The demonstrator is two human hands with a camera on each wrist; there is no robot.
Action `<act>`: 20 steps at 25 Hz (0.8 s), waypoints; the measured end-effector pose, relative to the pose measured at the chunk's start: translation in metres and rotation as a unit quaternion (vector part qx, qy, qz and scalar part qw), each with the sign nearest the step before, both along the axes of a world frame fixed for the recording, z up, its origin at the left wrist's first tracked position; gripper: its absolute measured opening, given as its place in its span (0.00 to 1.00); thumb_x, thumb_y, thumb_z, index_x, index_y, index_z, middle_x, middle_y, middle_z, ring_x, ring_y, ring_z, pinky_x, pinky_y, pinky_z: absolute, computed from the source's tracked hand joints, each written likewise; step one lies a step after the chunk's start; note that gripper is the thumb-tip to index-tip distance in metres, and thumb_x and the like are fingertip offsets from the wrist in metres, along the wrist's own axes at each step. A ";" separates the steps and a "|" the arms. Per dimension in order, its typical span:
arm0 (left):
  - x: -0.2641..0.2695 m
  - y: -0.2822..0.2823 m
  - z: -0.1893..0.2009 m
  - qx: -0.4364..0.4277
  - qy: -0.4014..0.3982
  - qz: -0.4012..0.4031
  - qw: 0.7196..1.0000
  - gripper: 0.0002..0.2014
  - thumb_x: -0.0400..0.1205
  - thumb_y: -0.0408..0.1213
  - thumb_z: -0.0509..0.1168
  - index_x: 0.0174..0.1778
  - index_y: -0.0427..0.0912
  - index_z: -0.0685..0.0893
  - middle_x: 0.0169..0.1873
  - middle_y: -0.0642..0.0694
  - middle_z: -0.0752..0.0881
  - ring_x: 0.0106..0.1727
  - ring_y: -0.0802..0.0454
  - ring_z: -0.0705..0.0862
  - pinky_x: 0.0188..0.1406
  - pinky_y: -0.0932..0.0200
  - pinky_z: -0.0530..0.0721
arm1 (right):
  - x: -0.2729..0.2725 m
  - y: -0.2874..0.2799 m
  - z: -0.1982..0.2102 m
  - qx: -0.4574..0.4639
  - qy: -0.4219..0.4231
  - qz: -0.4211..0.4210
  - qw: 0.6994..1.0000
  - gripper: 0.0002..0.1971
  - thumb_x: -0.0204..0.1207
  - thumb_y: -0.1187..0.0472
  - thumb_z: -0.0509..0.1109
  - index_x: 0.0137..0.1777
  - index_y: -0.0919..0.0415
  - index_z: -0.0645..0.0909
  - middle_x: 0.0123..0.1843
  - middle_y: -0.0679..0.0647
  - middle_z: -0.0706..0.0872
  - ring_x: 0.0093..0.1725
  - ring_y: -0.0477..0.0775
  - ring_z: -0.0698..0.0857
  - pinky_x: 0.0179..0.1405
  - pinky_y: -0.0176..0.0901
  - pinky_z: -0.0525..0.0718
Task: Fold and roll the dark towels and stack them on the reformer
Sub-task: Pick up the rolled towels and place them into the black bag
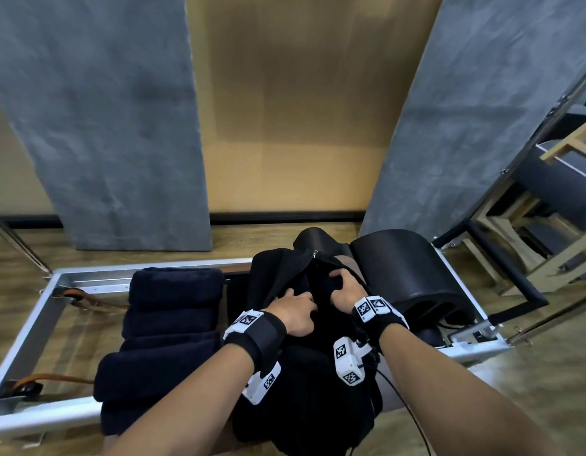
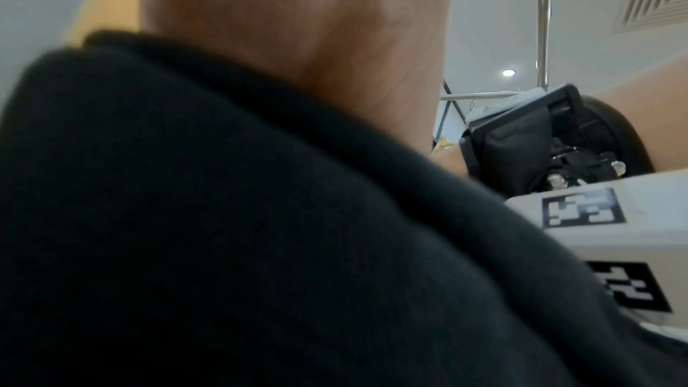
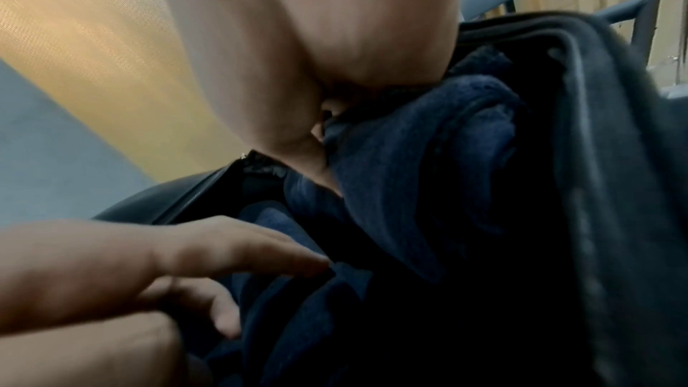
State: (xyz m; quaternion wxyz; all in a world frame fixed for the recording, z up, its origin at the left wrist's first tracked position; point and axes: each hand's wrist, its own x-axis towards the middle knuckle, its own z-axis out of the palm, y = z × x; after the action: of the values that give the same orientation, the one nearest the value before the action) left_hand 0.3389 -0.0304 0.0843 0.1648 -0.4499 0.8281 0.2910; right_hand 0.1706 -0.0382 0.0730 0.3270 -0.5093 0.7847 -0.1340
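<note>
Lying stacked at the left on the reformer (image 1: pixel 48 292): rolled dark towels (image 1: pixel 168 327), touching one another. Just right of them, reaching into an open black bag (image 1: pixel 278 278) of loose dark towels (image 3: pixel 409 187): left hand (image 1: pixel 296 312), fingers loosely spread on the cloth, grip holding nothing. Beside it, right hand (image 1: pixel 346 291), grip curled and pinching a towel fold. Farther right, a black arched barrel (image 1: pixel 406 264).
</note>
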 end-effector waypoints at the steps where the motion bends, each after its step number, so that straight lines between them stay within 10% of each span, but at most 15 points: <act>1: 0.001 0.001 0.002 -0.001 -0.002 -0.001 1.000 0.27 0.86 0.34 0.56 0.84 0.48 0.77 0.80 0.51 0.70 0.81 0.34 0.64 0.82 0.31 0.64 | 0.001 0.000 -0.001 -0.017 0.005 -0.013 1.000 0.30 0.76 0.70 0.66 0.77 0.48 0.73 0.66 0.58 0.86 0.60 0.63 0.87 0.62 0.53 0.86; 10: -0.001 0.046 0.022 -0.055 -0.009 -0.036 0.998 0.10 0.84 0.37 0.60 0.56 0.40 0.84 0.63 0.39 0.85 0.67 0.34 0.82 0.72 0.38 0.71 | 0.006 -0.003 -0.012 -0.021 0.019 0.036 0.999 0.42 0.75 0.65 0.74 0.87 0.45 0.62 0.70 0.59 0.85 0.66 0.66 0.85 0.61 0.50 0.84; 14: 0.010 0.075 0.027 -0.039 -0.018 -0.103 0.994 0.10 0.87 0.38 0.59 0.55 0.41 0.84 0.60 0.35 0.88 0.63 0.32 0.85 0.64 0.44 0.70 | 0.008 -0.008 -0.011 -0.047 0.004 0.020 0.999 0.39 0.78 0.62 0.73 0.86 0.41 0.63 0.67 0.60 0.86 0.63 0.66 0.87 0.59 0.52 0.85; 20: 0.020 0.099 0.041 0.015 0.026 -0.135 0.990 0.22 0.88 0.33 0.59 0.76 0.50 0.84 0.71 0.44 0.87 0.74 0.42 0.82 0.80 0.48 0.71 | 0.011 -0.020 -0.010 -0.059 -0.100 -0.016 0.993 0.32 0.80 0.70 0.71 0.83 0.48 0.74 0.77 0.58 0.83 0.71 0.63 0.83 0.68 0.48 0.82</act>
State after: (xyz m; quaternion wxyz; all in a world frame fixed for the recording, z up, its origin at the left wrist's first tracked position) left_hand 0.3584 0.0690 0.1252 0.1881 -0.3240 0.8806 0.2901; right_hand 0.1812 -0.0581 0.0626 0.3710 -0.4989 0.7470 -0.2354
